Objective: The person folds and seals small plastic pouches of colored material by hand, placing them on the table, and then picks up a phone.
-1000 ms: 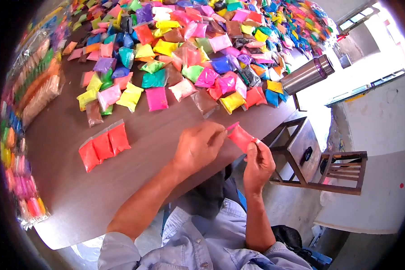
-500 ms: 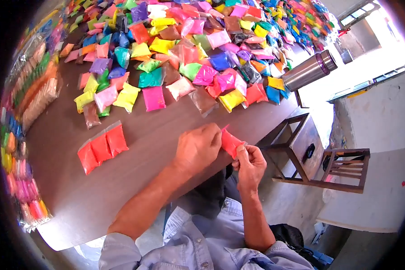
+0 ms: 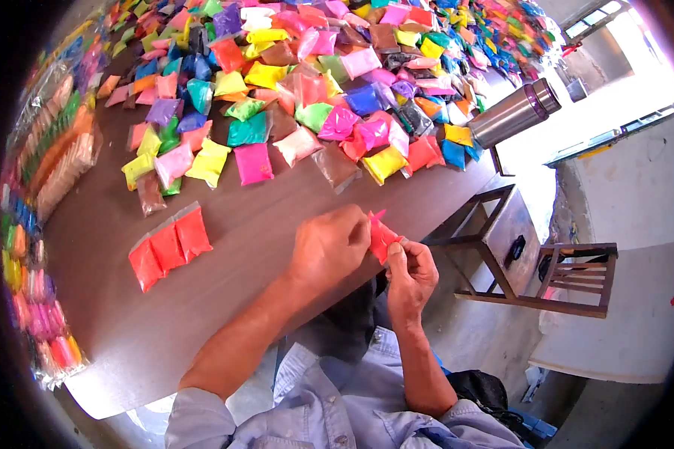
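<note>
A small red packet [image 3: 381, 239] with a pink tip at its top end is held between both hands above the table's near edge. My left hand [image 3: 329, 243] has its fingers closed at the packet's left side; its fingertips are partly hidden. Thumb and fingers of my right hand [image 3: 410, 271] pinch the packet's lower right end. On the table [image 3: 240, 232], left of my hands, lies a joined strip of red packets [image 3: 169, 247].
Many coloured packets [image 3: 253, 163] are heaped across the table's far side. Bagged packets [image 3: 67, 172] line the left edge. A steel flask [image 3: 513, 116] stands at the table's right end. Beyond are a small wooden table [image 3: 506, 232] and a chair [image 3: 580, 277].
The red packet and my right hand have moved left, closer to my left hand. The packet now looks shorter, more covered or bunched between the fingers.
</note>
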